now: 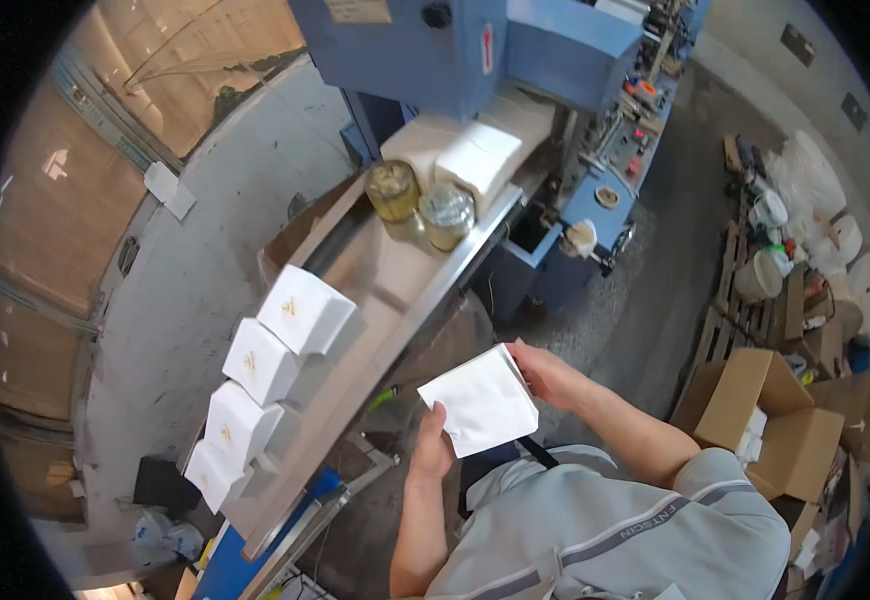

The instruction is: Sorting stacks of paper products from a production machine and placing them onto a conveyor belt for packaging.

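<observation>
Between my two hands is a stack of white paper napkins (480,402), held in front of my body with its plain top face up. My left hand (433,446) grips its near left edge, thumb on top and fingers underneath. At the far right corner my right hand (545,374) closes round the edge; some of its fingers are hidden behind the stack. To the left, several napkin stacks with small gold prints, one of them the white stack (300,310), stand in a row along the long metal-edged table (385,335).
Two jars, one a yellowish glass jar (392,190), stand farther up the table beside another white stack (477,160). A blue machine (405,50) rises at the far end. On my right are an open cardboard box (755,400) and a wooden pallet (725,290) with clutter.
</observation>
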`<state>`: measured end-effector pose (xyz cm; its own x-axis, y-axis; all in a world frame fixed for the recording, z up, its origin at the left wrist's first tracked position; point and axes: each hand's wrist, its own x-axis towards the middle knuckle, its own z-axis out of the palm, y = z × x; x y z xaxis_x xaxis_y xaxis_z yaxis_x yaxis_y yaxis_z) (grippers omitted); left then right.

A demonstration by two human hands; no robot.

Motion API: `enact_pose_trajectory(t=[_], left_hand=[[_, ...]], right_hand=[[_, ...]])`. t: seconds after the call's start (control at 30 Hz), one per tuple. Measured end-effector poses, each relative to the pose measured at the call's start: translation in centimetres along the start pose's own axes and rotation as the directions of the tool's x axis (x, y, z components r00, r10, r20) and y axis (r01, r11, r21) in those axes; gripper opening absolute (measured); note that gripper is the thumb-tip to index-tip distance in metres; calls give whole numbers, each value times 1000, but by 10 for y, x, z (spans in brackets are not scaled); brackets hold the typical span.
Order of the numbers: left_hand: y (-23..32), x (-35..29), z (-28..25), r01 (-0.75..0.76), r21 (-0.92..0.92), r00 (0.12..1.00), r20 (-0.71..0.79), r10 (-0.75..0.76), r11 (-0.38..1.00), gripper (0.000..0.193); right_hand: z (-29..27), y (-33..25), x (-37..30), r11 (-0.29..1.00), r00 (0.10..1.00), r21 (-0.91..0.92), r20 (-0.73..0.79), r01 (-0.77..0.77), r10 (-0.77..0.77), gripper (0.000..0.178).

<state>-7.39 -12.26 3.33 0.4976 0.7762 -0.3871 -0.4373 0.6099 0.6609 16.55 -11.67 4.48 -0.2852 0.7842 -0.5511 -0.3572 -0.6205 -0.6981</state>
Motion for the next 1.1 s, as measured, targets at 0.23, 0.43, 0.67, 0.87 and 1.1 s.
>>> enact_pose_trajectory(t=[0.23,0.43,0.67,0.87,1.1], left_hand=[[-69,-90,26,143,73,943,-313,-114,987,56],[-88,-176,8,-60,236,967,-226,115,970,66],[-65,-278,-58,-323,326,885,-230,406,889,56],[-31,-447,-178,-439,326,773,-338,537,837,60],[-13,-642,-292,-490,351,594,-535,600,798,63]], right_hand=[[17,76,-84,965,985,-205,74,166,-153,92],[57,108,-112,976,968,-32,136,218,-211,90],[178,144,-119,908,902,-194,307,371,-303,85],[372,199,-109,778,743,-352,635,520,-209,110],[580,337,-82,860,728,-426,678,281,97,93]])
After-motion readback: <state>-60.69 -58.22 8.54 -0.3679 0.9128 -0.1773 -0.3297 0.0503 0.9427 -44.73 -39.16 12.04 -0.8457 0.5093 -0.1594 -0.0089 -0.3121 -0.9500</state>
